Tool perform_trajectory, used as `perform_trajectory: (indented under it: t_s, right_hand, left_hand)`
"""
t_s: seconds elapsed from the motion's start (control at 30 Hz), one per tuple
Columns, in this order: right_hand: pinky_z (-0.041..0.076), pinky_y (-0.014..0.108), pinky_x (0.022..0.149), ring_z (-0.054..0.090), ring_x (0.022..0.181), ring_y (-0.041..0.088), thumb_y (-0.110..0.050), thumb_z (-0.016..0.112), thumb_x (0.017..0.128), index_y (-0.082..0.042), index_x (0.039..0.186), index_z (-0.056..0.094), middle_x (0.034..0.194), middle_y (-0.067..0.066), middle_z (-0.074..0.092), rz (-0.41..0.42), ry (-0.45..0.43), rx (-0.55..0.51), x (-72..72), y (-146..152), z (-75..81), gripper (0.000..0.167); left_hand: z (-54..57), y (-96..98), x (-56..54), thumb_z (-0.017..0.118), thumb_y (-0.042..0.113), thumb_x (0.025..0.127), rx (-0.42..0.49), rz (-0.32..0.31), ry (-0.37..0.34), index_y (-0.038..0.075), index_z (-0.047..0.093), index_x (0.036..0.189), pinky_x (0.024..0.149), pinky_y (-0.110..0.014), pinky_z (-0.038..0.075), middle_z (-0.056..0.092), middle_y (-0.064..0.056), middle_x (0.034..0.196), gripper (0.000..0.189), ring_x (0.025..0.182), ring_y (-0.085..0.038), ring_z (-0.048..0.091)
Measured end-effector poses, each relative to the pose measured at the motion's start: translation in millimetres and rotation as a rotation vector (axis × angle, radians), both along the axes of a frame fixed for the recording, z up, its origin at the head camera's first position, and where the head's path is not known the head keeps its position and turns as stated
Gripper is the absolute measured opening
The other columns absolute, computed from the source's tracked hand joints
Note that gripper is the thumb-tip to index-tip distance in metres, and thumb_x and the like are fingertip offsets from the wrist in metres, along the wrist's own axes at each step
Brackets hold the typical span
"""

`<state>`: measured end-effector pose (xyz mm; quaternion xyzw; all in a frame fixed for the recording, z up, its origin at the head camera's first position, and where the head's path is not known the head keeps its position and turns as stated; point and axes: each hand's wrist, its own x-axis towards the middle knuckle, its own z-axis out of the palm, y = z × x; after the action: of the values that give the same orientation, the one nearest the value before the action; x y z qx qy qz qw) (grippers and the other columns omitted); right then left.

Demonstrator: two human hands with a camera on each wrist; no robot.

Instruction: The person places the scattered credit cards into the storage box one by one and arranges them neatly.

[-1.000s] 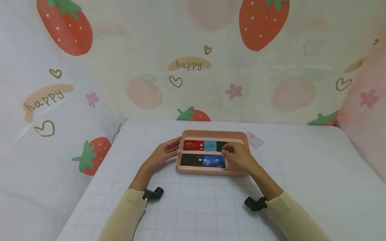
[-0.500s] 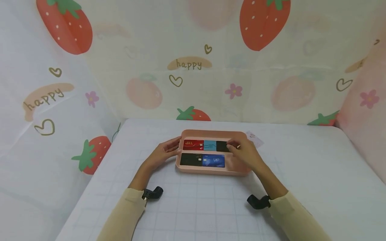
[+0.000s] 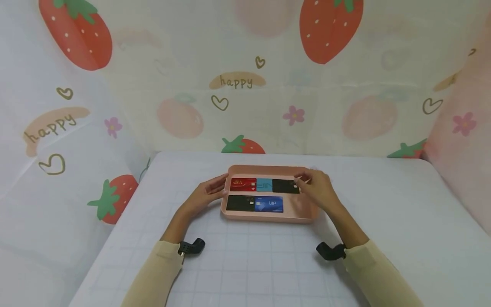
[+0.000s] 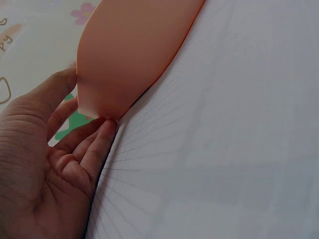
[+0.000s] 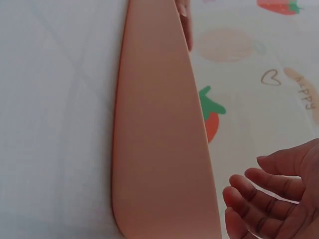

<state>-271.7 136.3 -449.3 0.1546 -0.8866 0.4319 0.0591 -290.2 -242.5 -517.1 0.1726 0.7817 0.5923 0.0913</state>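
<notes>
A pink tray [image 3: 293, 211] holds two rows of cards in the head view. Its far row has a red VIP card [image 3: 243, 184], a light blue card [image 3: 264, 185] and a black card [image 3: 284, 186]. In the near row, another black card [image 3: 239, 203] lies beside a blue VIP card [image 3: 269, 204]. My left hand [image 3: 203, 196] touches the tray's left end, with fingertips against its outer wall [image 4: 132, 55]. Over the tray's right end is my right hand [image 3: 316, 187], fingertips at the far black card's right edge. The right wrist view shows its fingers [image 5: 259, 204] loosely bent, holding nothing.
The tray stands on a white table [image 3: 245, 264] with a faint grid. Behind it hangs a curtain [image 3: 326, 94] printed with strawberries. A black wrist camera is worn on each arm. The pink card beyond the tray's far right corner is mostly hidden by my right hand.
My right hand has moved right along the far row, uncovering the black card there. My left hand has stayed at the tray's left end.
</notes>
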Motion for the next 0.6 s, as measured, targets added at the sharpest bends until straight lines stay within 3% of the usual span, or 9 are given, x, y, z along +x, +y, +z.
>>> perform_trajectory:
  t_s: [0.6]
  right_hand:
    - [0.053, 0.027, 0.062, 0.071, 0.087, 0.034, -0.012, 0.067, 0.095, 0.003, 0.116, 0.071, 0.099, 0.021, 0.073, -0.222, 0.036, 0.035, -13.2, 41.7, 5.6, 0.026]
  left_hand:
    - [0.6, 0.2, 0.3, 0.07, 0.016, 0.098, 0.015, -0.005, 0.0, 0.012, 0.04, 0.157, 0.113, -0.035, 0.04, 0.04, -0.009, 0.16, 0.066, 0.144, -0.028, 0.043]
